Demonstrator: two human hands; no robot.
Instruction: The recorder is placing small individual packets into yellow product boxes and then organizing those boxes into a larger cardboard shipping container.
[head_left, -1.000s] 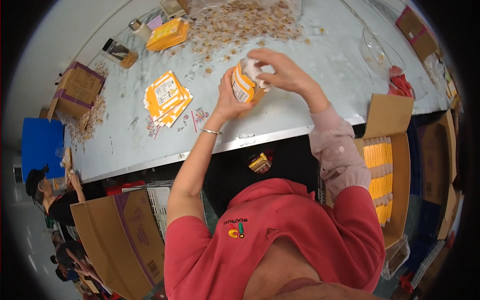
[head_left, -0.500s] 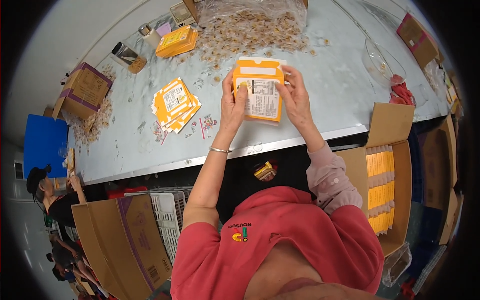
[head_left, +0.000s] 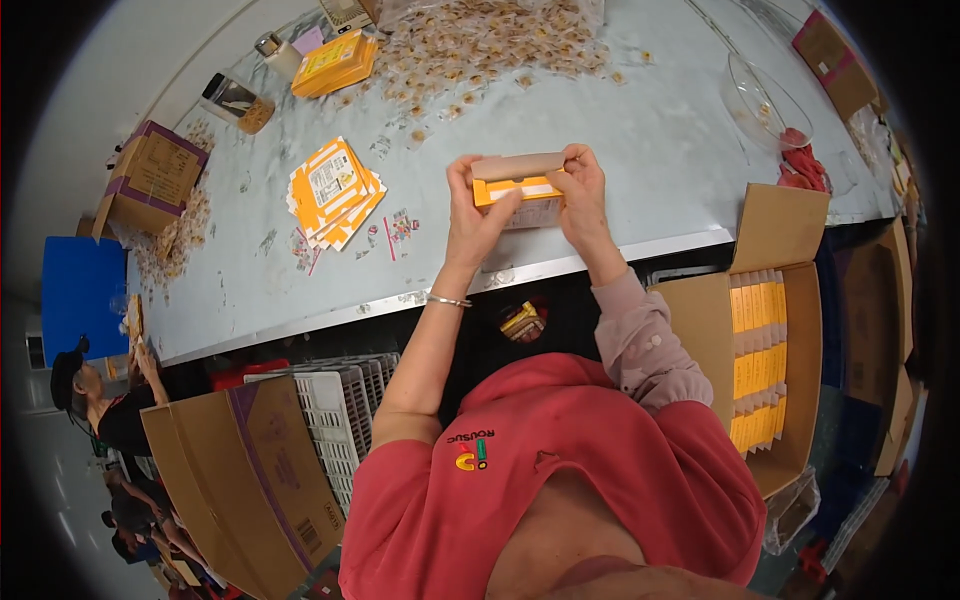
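Note:
Between my two hands is a small orange and white carton (head_left: 517, 187), held above the near part of the table. Its end faces up, with a brownish-grey flap raised along the far side. My left hand (head_left: 474, 214) grips the carton's left side, thumb at the near edge. On the opposite side my right hand (head_left: 583, 204) is closed round it, thumb by the opening. Whether anything is inside the carton is hidden. Left of my hands lies a stack of flat orange and white cartons (head_left: 335, 192).
Small wrapped pieces (head_left: 490, 45) are heaped at the back. A brown box (head_left: 812, 400) with rows of orange cartons stands at my right. Orange boxes (head_left: 336, 66), a dark-lidded jar (head_left: 238, 103), a clear bowl (head_left: 765, 105) and a red cloth (head_left: 801, 162) lie about the table (head_left: 640, 150).
The carton has tipped so its end now faces up, with its flap lifted instead of its printed face showing. Both hands have shifted their grip along with it.

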